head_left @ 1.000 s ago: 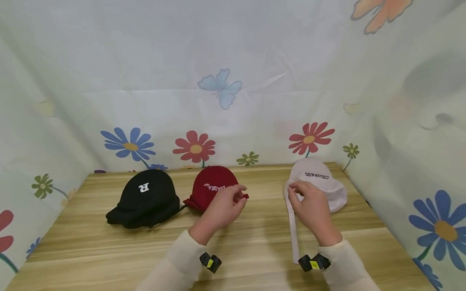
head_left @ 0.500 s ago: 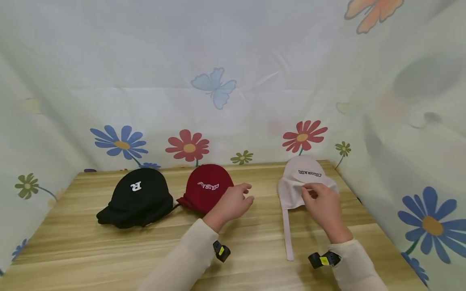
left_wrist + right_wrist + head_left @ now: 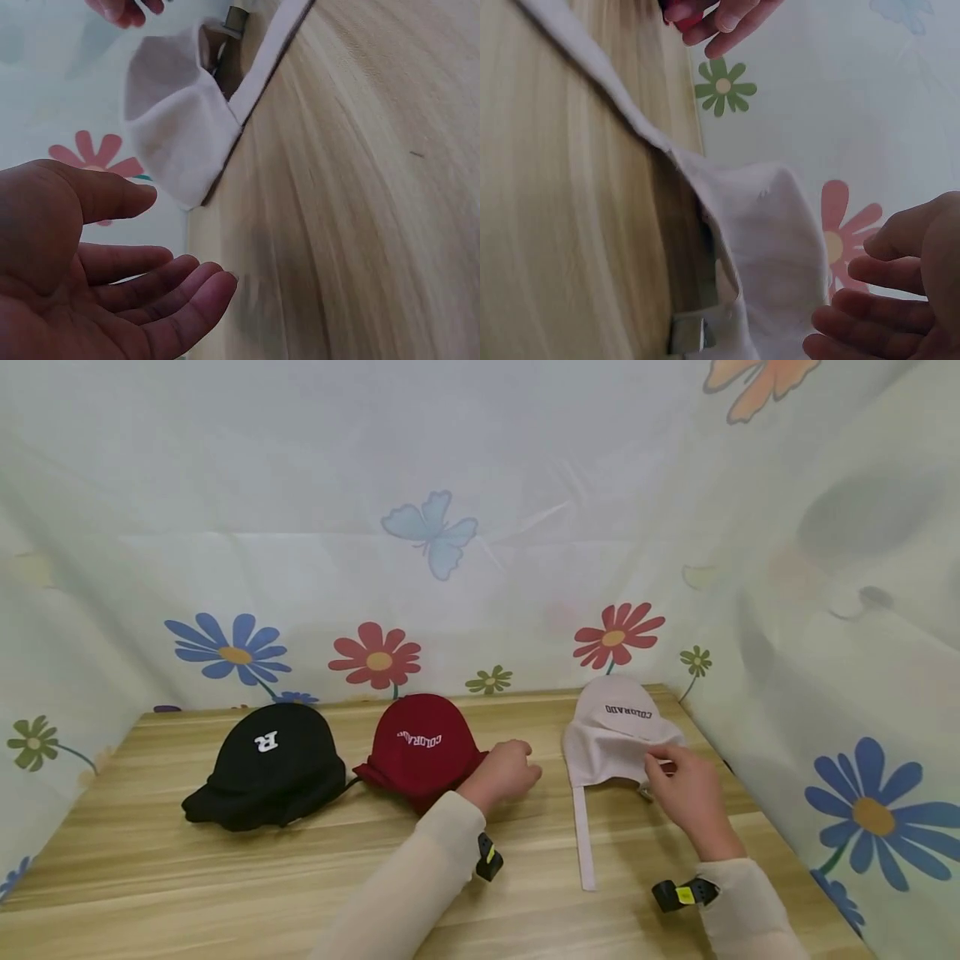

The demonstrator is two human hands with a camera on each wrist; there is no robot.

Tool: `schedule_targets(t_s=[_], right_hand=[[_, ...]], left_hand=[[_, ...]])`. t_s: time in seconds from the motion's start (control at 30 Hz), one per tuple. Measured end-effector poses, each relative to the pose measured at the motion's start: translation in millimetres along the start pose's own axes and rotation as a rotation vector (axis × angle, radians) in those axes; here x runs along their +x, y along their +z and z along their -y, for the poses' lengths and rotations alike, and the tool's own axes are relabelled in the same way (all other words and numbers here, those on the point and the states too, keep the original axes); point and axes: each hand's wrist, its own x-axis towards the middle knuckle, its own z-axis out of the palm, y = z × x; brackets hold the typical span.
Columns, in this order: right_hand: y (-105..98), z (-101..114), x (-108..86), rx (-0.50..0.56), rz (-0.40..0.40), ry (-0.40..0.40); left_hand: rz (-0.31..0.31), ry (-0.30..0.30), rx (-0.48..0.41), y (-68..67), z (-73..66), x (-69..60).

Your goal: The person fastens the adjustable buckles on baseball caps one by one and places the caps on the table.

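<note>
The pale pink cap [image 3: 611,750] with COLORADO lettering lies at the table's right, its strap [image 3: 583,843] stretched toward the front. My right hand [image 3: 693,797] is over its front right edge; in the right wrist view the relaxed fingers of that hand [image 3: 900,292] are beside the cap [image 3: 769,247], holding nothing. Between the pink cap and the red cap [image 3: 420,747] is my left hand [image 3: 501,777], overlapping the red cap's right edge in the head view. The left wrist view shows this hand [image 3: 112,262] open, palm bare, apart from the pink cap [image 3: 180,120].
A black cap [image 3: 273,764] with a white R rests on the left of the wooden table [image 3: 285,902], next to the red one. Flower-printed cloth [image 3: 315,577] hangs behind the table and along its sides. A metal buckle [image 3: 690,334] shows on the pink cap.
The view has shifted, moving the caps leftward in the picture. Both hands have moved right relative to the caps, the left off most of the red cap and the right toward the pink cap's right edge.
</note>
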Motion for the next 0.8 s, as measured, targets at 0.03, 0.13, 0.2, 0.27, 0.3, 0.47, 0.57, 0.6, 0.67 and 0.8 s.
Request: schedule_targets(t_s=[0.03, 0.13, 0.2, 0.27, 0.3, 0.47, 0.57, 0.6, 0.67, 0.8], right_hand=[[-1, -2, -0.3, -0.006, 0.015, 0.009], [-3, -8, -1.0, -0.032, 0.048, 0.026], [-4, -12, -1.5, -0.052, 0.061, 0.035], [-4, -15, -1.7, -0.068, 0.082, 0.049], [-4, -17, -1.8, -0.076, 0.090, 0.053], [-3, -25, -4.7, -0.113, 0.144, 0.062], [0, -30, -6.8, -0.121, 0.173, 0.057], [0, -32, -7.4, -0.124, 0.185, 0.059], [2, -36, -8.2, -0.132, 0.212, 0.060], [6, -44, -10.5, -0.157, 0.270, 0.072]], left_hand=[[0.002, -0.006, 0.005, 1.4, -0.8, 1.8], [0.003, -0.032, 0.015, 4.3, -4.2, 7.0], [-0.004, -0.040, 0.031, 5.9, -6.8, 11.0], [-0.005, -0.055, 0.032, 7.7, -10.2, 15.2], [-0.003, -0.060, 0.030, 9.0, -11.8, 17.5], [-0.007, -0.084, 0.029, 23.6, -17.1, 30.2], [-0.018, -0.102, 0.056, 31.4, -21.7, 34.4], [-0.021, -0.109, 0.063, 33.2, -23.9, 35.3], [-0.031, -0.126, 0.074, 35.5, -29.7, 35.7], [-0.054, -0.155, 0.099, 42.0, -38.0, 38.8]])
